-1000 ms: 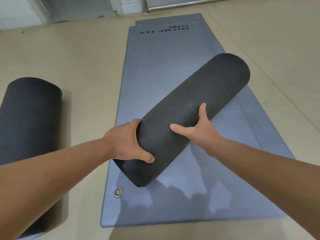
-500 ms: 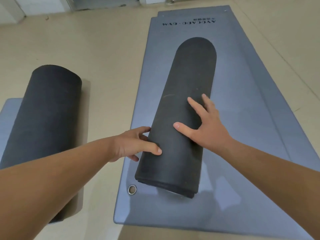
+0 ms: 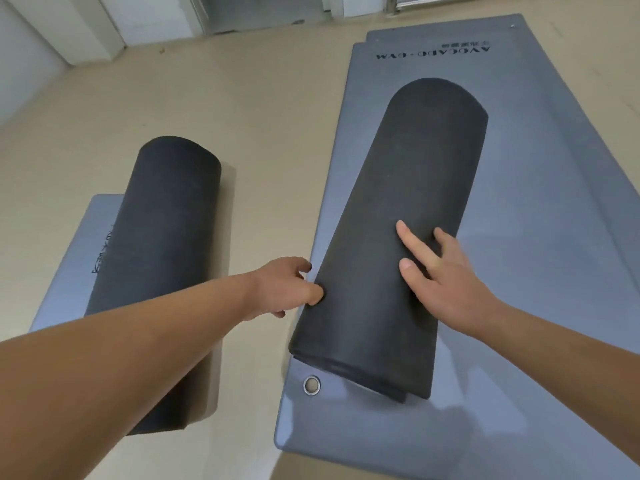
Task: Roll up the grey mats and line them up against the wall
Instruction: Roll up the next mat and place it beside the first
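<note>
Under the flat right hand [image 3: 446, 282] and the loose, thumb-touching left hand [image 3: 284, 289], one roll [image 3: 398, 209] is finished (a second roll [image 3: 162, 254] lies leftward); flat mats [image 3: 540, 202] are not yet rolled.

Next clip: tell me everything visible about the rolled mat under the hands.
The rolled mat is a thick, dark charcoal cylinder with a matte, foam-like surface. It lies lengthwise on a flat grey mat, slightly slanted, its near end beside that mat's metal eyelet. At the near end the layered edges show, with the loose outer flap at the bottom. The right hand rests flat on top, fingers spread; the left hand touches its left side with the thumb.
</note>
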